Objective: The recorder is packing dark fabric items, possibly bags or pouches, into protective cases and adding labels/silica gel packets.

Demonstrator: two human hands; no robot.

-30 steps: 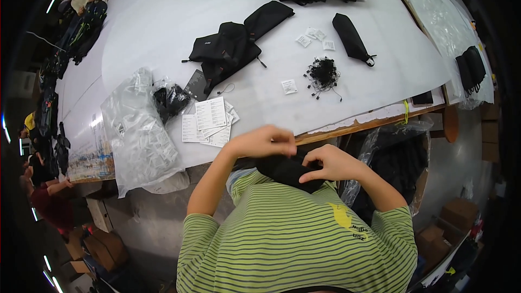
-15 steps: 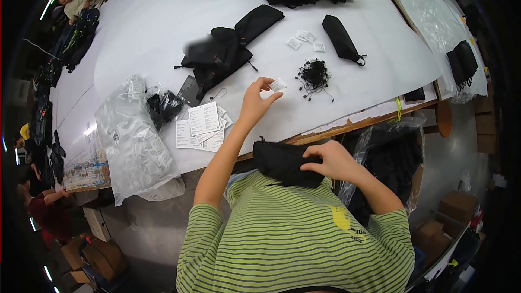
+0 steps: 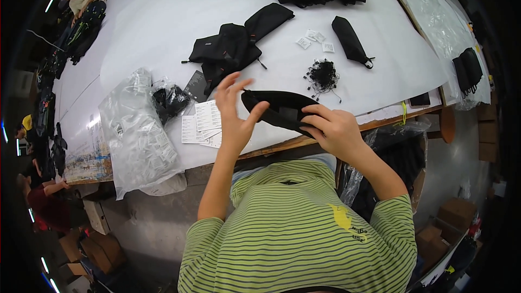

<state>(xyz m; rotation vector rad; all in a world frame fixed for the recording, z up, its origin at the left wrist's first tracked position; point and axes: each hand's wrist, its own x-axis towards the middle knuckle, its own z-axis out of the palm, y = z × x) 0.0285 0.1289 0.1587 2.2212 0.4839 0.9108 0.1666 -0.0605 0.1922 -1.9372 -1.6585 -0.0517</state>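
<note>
White sheeting covers the long worktable (image 3: 163,16), and I see my right hand (image 3: 334,130) gripping a flat black pouch (image 3: 279,109) over its near edge. My left hand (image 3: 236,114) is spread loose, fingers fanned, thumb touching the pouch's left end. Paper tags (image 3: 202,123) lie just left, clear plastic bags (image 3: 138,135) farther left, a tangle of black cords (image 3: 324,73) beyond.

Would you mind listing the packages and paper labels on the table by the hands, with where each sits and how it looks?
Paper slips: white printed rectangles, fanned out just left of the left hand.
Large plastic bag: clear, crumpled, at the table's near left edge.
Small plastic bag: clear, with black items inside, beside the slips.
Small packets: white squares, scattered above the black pouch held by the right hand.
</note>
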